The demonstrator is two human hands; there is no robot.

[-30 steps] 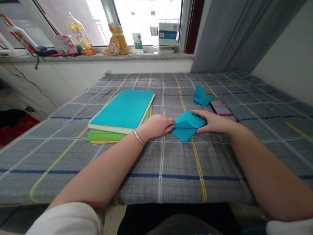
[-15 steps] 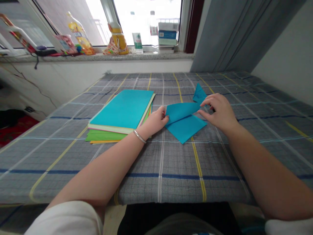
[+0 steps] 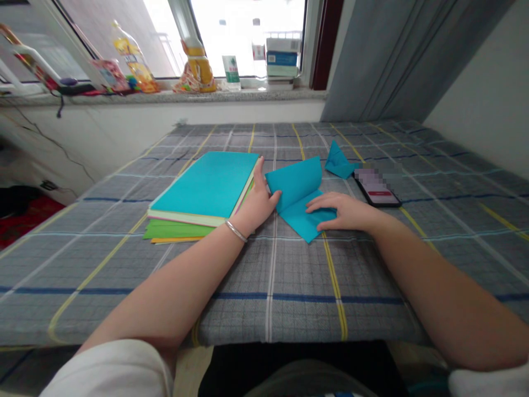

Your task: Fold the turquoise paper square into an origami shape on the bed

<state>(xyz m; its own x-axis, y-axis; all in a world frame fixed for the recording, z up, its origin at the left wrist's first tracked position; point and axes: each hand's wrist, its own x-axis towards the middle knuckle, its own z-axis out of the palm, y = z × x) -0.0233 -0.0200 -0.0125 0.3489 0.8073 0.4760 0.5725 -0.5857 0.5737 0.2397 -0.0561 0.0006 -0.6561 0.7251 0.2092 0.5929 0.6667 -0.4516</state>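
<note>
A blue sheet of paper (image 3: 296, 182) lies creased on the cloth, its far half standing up from the fold and its near half resting flat. My left hand (image 3: 261, 196) is at the sheet's left edge, fingers stretched upward and thumb by the paper near the crease. Over the right part of the near half lies my right hand (image 3: 345, 211), fingers spread on the paper. Beyond the sheet sits a small folded blue paper piece (image 3: 338, 161). Left of my left hand is a stack of coloured paper (image 3: 210, 182) with blue on top.
A phone (image 3: 377, 187) lies right of the folded piece. Everything rests on a grey checked cloth (image 3: 243, 270). On the windowsill (image 3: 248, 96) at the back stand bottles, a yellow jug (image 3: 201, 69) and stacked boxes (image 3: 283, 60). A curtain (image 3: 384, 60) hangs at the back right.
The raised far half has opened upward and away from the near half. My right hand has moved left and nearer, onto the lower half, uncovering the phone. My left hand's fingers have straightened.
</note>
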